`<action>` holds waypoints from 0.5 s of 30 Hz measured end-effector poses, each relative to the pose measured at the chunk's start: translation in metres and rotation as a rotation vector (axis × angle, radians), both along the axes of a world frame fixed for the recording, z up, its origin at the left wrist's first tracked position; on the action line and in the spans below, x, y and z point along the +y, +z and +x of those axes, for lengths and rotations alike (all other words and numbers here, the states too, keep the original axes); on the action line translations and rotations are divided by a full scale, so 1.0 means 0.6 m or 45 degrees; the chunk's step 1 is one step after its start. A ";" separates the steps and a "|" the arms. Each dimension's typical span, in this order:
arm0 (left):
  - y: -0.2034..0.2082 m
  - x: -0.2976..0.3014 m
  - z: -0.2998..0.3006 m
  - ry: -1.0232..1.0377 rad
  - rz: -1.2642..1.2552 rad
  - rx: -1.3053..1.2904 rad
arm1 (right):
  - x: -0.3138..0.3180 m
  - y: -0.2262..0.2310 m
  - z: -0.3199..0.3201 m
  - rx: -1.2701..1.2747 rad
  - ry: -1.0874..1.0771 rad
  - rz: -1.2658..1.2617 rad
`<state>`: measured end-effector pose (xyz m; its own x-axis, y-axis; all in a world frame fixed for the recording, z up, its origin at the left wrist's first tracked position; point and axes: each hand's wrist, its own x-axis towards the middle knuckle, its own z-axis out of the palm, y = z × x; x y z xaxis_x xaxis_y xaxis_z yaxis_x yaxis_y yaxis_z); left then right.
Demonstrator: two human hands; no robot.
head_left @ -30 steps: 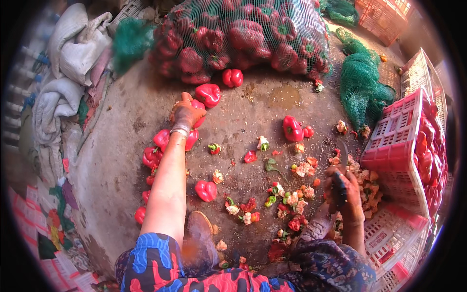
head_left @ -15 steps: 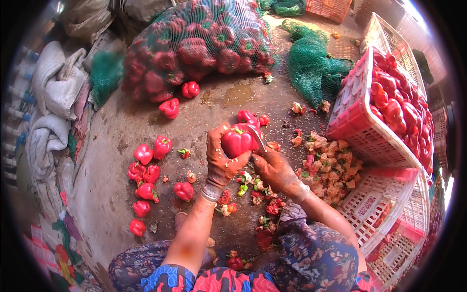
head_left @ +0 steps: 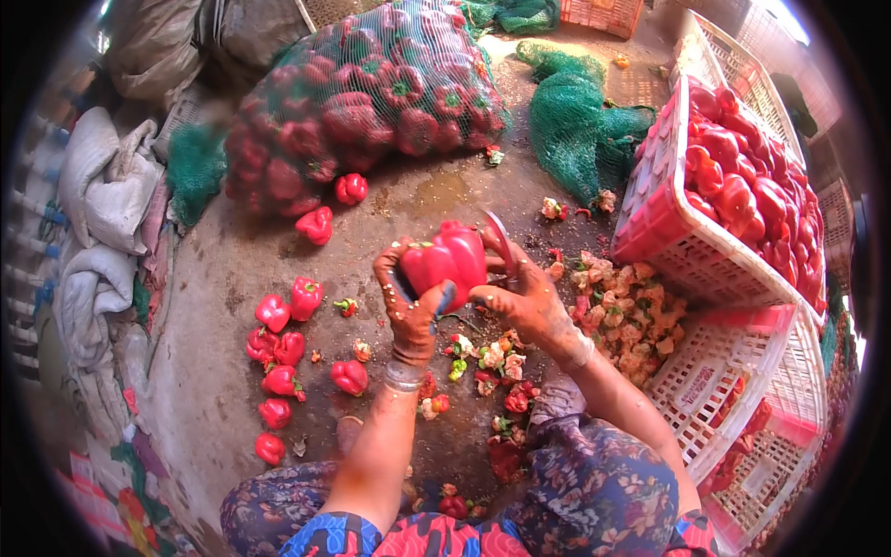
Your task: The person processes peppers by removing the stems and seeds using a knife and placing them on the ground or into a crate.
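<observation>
A large red bell pepper (head_left: pixel 447 264) is held up over the floor by my left hand (head_left: pixel 411 320), fingers curled round its left side and thumb against its lower face. My right hand (head_left: pixel 531 311) grips a small curved knife (head_left: pixel 501 243), its blade rising beside the pepper's right side. The knife's handle is hidden in my fingers. The right thumb points at the pepper's lower right. Below my hands lie cut pepper cores and stems (head_left: pixel 497 356) with pale seeds. Several whole red peppers (head_left: pixel 282 348) rest on the floor to the left.
A green mesh sack (head_left: pixel 371 102) full of red peppers lies at the far side, an empty-looking green net (head_left: pixel 580 121) to its right. At right, a pink crate (head_left: pixel 650 200) holds peppers above a core heap (head_left: pixel 636 316) and another crate (head_left: pixel 715 376). Grey cloths (head_left: pixel 102 176) lie left.
The knife blade has come off the pepper's top and now stands up to its right. My left hand has turned the pepper and shifted slightly left. The whole view has shifted a little.
</observation>
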<state>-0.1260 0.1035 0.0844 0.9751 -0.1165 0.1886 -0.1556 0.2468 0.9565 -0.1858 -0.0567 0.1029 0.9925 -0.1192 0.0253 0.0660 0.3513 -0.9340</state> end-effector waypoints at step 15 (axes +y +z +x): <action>0.007 0.002 -0.037 -0.094 0.647 -0.358 | -0.024 0.023 -0.006 0.400 0.100 -0.056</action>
